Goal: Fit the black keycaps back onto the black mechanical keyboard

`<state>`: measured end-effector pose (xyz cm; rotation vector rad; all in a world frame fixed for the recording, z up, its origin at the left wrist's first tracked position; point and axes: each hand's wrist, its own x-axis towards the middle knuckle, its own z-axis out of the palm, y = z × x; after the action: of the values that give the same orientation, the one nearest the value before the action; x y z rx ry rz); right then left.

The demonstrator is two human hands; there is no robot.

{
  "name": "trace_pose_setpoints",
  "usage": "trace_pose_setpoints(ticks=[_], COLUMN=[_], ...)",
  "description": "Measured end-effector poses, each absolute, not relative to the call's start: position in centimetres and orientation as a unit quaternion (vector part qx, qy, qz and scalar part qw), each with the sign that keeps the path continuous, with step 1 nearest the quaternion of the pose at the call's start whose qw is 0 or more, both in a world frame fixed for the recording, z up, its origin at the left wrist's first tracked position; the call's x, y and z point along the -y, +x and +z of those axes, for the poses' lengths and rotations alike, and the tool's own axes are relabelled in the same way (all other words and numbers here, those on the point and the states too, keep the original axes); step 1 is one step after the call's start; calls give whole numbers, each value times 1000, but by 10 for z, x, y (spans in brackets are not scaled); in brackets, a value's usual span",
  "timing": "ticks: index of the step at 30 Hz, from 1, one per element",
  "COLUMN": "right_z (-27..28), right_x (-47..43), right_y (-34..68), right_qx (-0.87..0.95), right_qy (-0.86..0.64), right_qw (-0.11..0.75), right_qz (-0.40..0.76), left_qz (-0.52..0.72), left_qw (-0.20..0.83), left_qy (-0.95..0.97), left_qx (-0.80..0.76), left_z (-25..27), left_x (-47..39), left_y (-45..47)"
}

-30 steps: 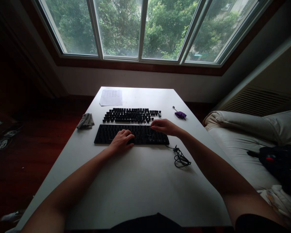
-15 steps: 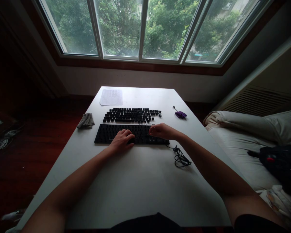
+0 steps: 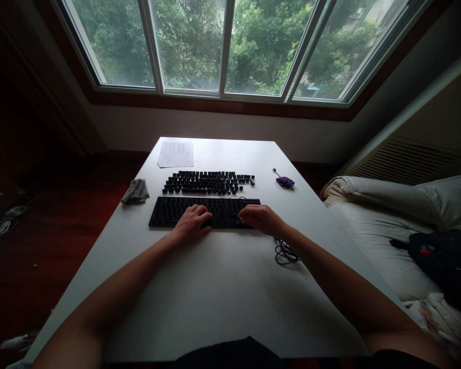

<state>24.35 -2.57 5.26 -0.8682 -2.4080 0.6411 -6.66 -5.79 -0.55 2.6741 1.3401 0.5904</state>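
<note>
A black keyboard (image 3: 165, 212) lies across the white table, its key area dark and bumpy. My left hand (image 3: 194, 221) rests over the middle of its front edge, fingers spread and lying on it. Over the keyboard's right part, my right hand (image 3: 262, 217) is closed in a pinch. A thin, small thing seems to stick out at its fingertips, too dark and tiny to name. Just behind the keyboard, loose black keycaps (image 3: 207, 182) stand in rows, with a thin wire loop (image 3: 225, 195) at their front edge.
A coiled black cable (image 3: 286, 252) lies by my right forearm. On the table (image 3: 200, 297) are a grey cloth (image 3: 135, 191) at left, a printed sheet (image 3: 175, 154) at the back, and a purple brush-like item (image 3: 285, 181) at right. A bed (image 3: 372, 225) stands alongside.
My right hand has shifted slightly right and toward me over the keyboard, staying pinched, its forearm now covering part of the cable. My left hand stays in place.
</note>
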Motion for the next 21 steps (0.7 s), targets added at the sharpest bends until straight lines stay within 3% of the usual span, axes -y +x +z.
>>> trace_pose_setpoints(ticks=[11, 21], right_z=[51, 35], right_x=[39, 19], right_y=[239, 257], right_qx=[909, 854], right_qy=[-279, -312], right_qw=[257, 298], right_qz=[171, 290], left_qz=[205, 209], left_qw=[47, 43], left_qy=[874, 874], left_qx=[-438, -437], left_z=[-6, -9], left_x=[59, 57], left_y=[-65, -66])
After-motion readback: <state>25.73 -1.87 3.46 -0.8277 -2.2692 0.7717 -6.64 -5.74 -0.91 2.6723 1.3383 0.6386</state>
